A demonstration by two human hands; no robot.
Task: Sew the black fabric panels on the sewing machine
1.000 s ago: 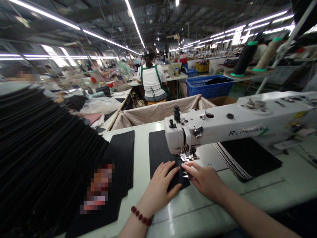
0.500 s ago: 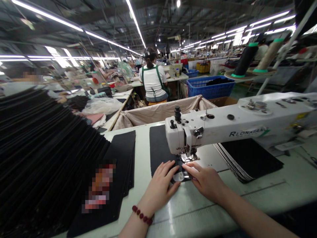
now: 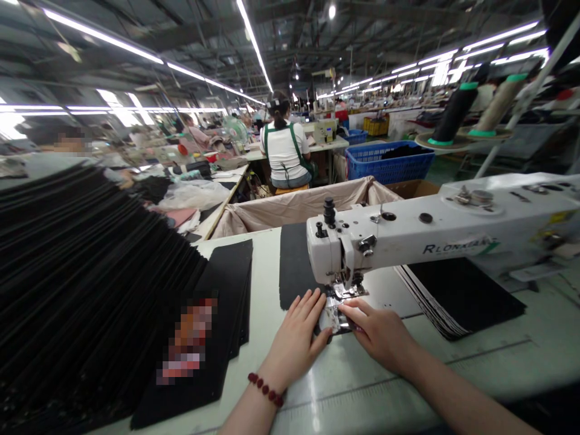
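A flat black fabric panel (image 3: 295,260) lies partly under the needle end of a white sewing machine (image 3: 389,232). My left hand (image 3: 299,335) rests palm down at the panel's near left corner, fingers stretched out. Close to the presser foot (image 3: 348,290), my right hand (image 3: 383,332) has its fingers drawn together at the panel's near right edge; its thumb is mostly hidden. Between both hands a shiny metal plate (image 3: 333,317) shows in front of the foot. Red beads circle my left wrist.
A tall stack of black panels (image 3: 90,290) fills the left side, with several loose ones (image 3: 231,290) beside it. More panels (image 3: 471,296) lie under the machine arm. Beyond are a cloth-lined bin (image 3: 294,205), a blue basket (image 3: 385,166), thread cones (image 3: 457,115) and a seated person (image 3: 283,148).
The black panel has slid away from me under the machine, baring more of the metal plate. My left hand has moved slightly forward with it. The whole view has shifted a little.
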